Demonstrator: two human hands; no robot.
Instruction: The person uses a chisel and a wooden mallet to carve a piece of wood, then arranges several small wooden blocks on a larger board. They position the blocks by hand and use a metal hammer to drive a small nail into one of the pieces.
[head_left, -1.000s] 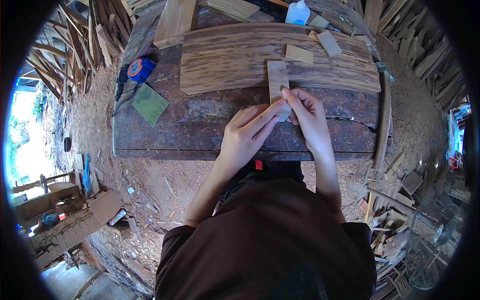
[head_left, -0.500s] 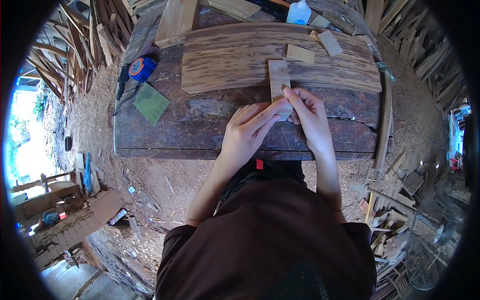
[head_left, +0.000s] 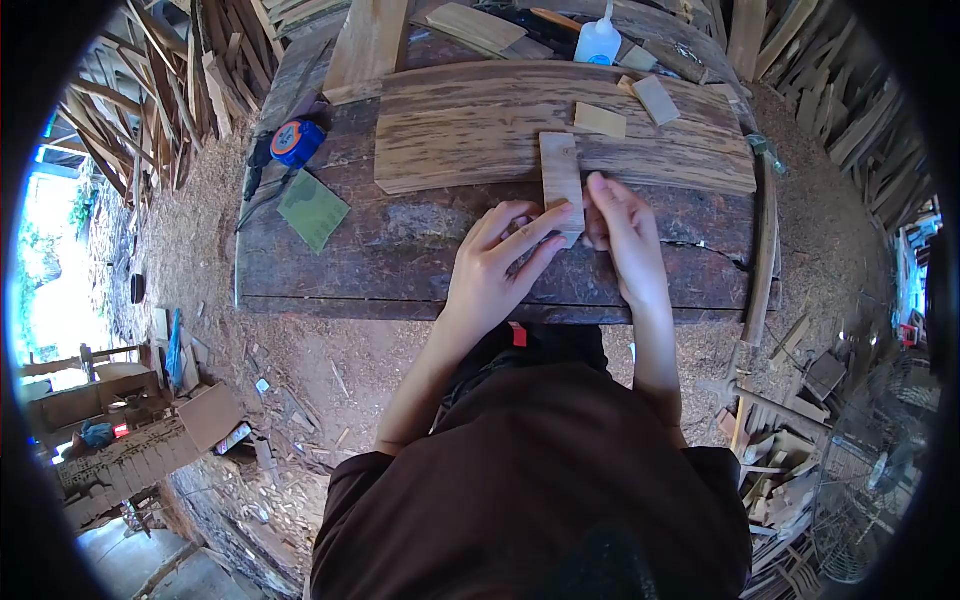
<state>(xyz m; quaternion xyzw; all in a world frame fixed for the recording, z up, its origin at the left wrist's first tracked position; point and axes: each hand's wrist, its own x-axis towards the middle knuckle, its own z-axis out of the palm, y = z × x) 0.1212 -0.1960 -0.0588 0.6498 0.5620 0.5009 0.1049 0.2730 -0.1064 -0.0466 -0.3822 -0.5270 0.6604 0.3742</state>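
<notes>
A narrow wooden strip [head_left: 561, 165] points away from me, its far end overlapping the front edge of a wide, dark-streaked board [head_left: 470, 125]. My left hand [head_left: 497, 262] grips the strip's near end, with fingertips on its face and left edge. Just right of the strip, my right hand [head_left: 632, 240] has its thumb raised off the wood and its other fingers loosely curled, partly hidden behind the thumb. Two small wood pieces lie on the board: a pale flat block [head_left: 600, 120] and a lighter block [head_left: 656, 100] near its back right.
On the worn wooden table [head_left: 420, 225], a blue tape measure [head_left: 297, 143] and a green sandpaper square [head_left: 313, 211] lie at left. A glue bottle [head_left: 597, 42] stands at the back. A long wooden handle [head_left: 764, 250] runs along the right edge. Wood scraps surround the table.
My right thumb has come off the strip and the right hand has shifted slightly away from it. The left hand stays on the strip. The view has tilted a little.
</notes>
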